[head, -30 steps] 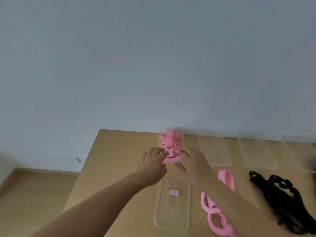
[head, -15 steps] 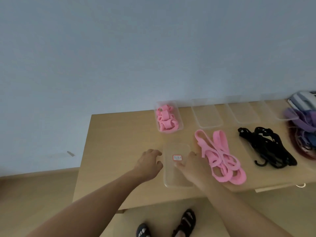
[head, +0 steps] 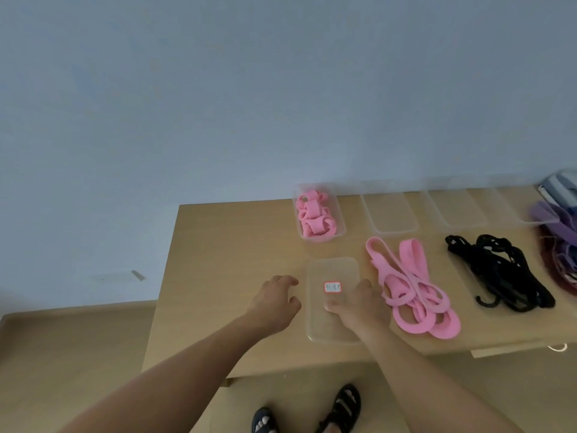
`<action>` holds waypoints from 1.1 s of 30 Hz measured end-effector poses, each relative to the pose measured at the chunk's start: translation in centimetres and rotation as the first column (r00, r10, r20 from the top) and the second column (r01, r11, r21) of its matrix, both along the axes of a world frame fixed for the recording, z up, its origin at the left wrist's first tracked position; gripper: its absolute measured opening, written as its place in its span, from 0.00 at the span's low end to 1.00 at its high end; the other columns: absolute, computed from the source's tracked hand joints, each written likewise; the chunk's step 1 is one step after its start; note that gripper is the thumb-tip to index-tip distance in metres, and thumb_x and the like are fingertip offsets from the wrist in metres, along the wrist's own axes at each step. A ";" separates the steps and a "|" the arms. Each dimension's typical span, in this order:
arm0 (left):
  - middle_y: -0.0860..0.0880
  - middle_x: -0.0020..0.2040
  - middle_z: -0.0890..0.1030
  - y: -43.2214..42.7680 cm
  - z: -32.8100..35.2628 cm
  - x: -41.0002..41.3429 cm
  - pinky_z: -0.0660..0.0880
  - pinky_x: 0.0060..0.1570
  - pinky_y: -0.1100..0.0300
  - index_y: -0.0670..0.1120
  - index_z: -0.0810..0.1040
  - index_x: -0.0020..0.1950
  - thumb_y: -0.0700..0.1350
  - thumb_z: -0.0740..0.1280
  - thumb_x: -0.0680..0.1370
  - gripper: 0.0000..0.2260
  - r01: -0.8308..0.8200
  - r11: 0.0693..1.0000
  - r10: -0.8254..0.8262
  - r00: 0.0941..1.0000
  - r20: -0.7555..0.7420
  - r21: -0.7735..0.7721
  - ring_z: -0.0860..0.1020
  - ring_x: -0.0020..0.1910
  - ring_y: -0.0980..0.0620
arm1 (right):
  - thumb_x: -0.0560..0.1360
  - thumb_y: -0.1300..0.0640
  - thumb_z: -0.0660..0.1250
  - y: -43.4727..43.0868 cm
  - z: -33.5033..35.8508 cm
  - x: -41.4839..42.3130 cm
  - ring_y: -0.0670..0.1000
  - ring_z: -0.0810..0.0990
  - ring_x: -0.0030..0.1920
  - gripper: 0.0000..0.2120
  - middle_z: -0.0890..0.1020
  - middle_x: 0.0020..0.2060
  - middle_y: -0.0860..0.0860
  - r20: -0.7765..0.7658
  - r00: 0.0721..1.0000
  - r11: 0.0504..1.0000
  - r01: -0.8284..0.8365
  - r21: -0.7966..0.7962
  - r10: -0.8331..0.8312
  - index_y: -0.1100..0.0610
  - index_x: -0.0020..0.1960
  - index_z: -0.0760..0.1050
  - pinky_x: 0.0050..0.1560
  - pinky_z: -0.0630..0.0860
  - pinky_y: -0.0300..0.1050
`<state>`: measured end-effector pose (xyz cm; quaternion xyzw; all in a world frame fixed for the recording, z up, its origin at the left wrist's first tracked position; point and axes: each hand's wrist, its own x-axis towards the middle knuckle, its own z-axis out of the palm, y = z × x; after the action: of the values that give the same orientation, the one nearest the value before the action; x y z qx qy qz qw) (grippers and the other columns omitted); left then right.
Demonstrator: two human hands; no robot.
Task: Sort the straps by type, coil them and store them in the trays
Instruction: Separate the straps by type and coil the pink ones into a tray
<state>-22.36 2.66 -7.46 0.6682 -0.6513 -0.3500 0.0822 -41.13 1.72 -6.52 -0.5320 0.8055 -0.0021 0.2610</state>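
Fingers [head: 366, 285] of the right hand [head: 359, 307] curl over the right rim of a clear labelled tray [head: 331, 267], with the thumb laid across its floor, so that hand grips it. The left hand [head: 274, 304] hangs just beside the tray's left rim, its fingers loosely bent and holding nothing. Across the bench [head: 224, 245] most of the sorting looks unfinished. Purple straps [head: 559, 242] lie heaped at the right edge, black straps [head: 499, 273] sprawl uncoiled beside them, and loose pink straps [head: 412, 289] lie in long loops just right of the gripped tray. Only one filled tray [head: 340, 225] stands at the far edge, holding coiled pink straps [head: 313, 214]. Beside it along that edge stand empty trays [head: 390, 214], at least two; being clear, they are hard to count. The gripped tray, toward the near edge, holds nothing but its small red-bordered label [head: 332, 287], and I judge it is meant for the loose pink straps.
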 end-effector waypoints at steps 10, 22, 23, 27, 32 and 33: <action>0.51 0.60 0.80 -3.0 3.7 0.9 0.74 0.58 0.56 0.48 0.73 0.68 0.48 0.61 0.80 0.17 -0.111 0.994 0.108 0.987 -0.121 -0.016 0.78 0.58 0.49 | 0.74 0.50 0.70 -2.5 4.5 -1.4 0.48 0.81 0.36 0.10 0.82 0.38 0.51 0.407 0.903 0.973 -0.047 -0.228 0.139 0.51 0.49 0.70 0.34 0.73 0.41; 0.44 0.44 0.82 -13.3 6.6 -0.6 0.73 0.35 0.60 0.39 0.77 0.50 0.41 0.61 0.79 0.08 -0.412 0.909 0.411 0.856 -0.313 0.067 0.78 0.35 0.49 | 0.74 0.56 0.65 -15.9 5.2 1.2 0.49 0.75 0.23 0.08 0.80 0.28 0.49 0.657 0.749 0.982 0.042 -0.183 0.090 0.60 0.49 0.77 0.25 0.70 0.39; 0.43 0.44 0.82 -14.2 6.4 -0.7 0.74 0.37 0.59 0.39 0.77 0.51 0.41 0.61 0.80 0.07 -0.435 0.898 0.434 0.848 -0.303 0.070 0.78 0.35 0.48 | 0.75 0.55 0.64 -16.9 4.9 1.4 0.48 0.75 0.22 0.07 0.80 0.26 0.48 0.660 0.744 0.983 0.030 -0.184 0.100 0.58 0.48 0.76 0.24 0.70 0.37; 0.42 0.44 0.81 -17.0 5.0 -1.0 0.75 0.42 0.54 0.40 0.76 0.49 0.41 0.62 0.80 0.06 -0.519 0.851 0.520 0.814 -0.257 0.076 0.76 0.38 0.46 | 0.79 0.46 0.61 -20.0 3.5 1.9 0.52 0.78 0.26 0.10 0.81 0.31 0.50 0.666 0.735 0.988 -0.032 -0.153 0.127 0.52 0.45 0.72 0.29 0.73 0.41; 0.45 0.43 0.79 -18.8 3.3 -1.9 0.74 0.41 0.55 0.43 0.74 0.45 0.40 0.62 0.79 0.04 -0.550 0.829 0.559 0.801 -0.214 0.103 0.76 0.40 0.46 | 0.79 0.42 0.59 -22.3 1.4 1.3 0.53 0.82 0.34 0.15 0.83 0.39 0.53 0.605 0.785 0.990 -0.072 -0.121 0.131 0.53 0.47 0.73 0.39 0.75 0.49; 0.45 0.42 0.79 -19.0 3.1 -2.0 0.74 0.42 0.55 0.43 0.74 0.44 0.40 0.61 0.79 0.04 -0.553 0.827 0.560 0.800 -0.216 0.100 0.76 0.40 0.46 | 0.79 0.42 0.60 -22.5 1.1 1.0 0.53 0.82 0.36 0.16 0.83 0.39 0.52 0.582 0.802 0.989 -0.077 -0.128 0.138 0.54 0.46 0.74 0.41 0.75 0.49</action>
<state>-24.39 -16.31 -4.36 0.7844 -0.4064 -0.3977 0.2475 -40.08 -20.79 -5.40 -0.5620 0.6525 -0.1914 0.4709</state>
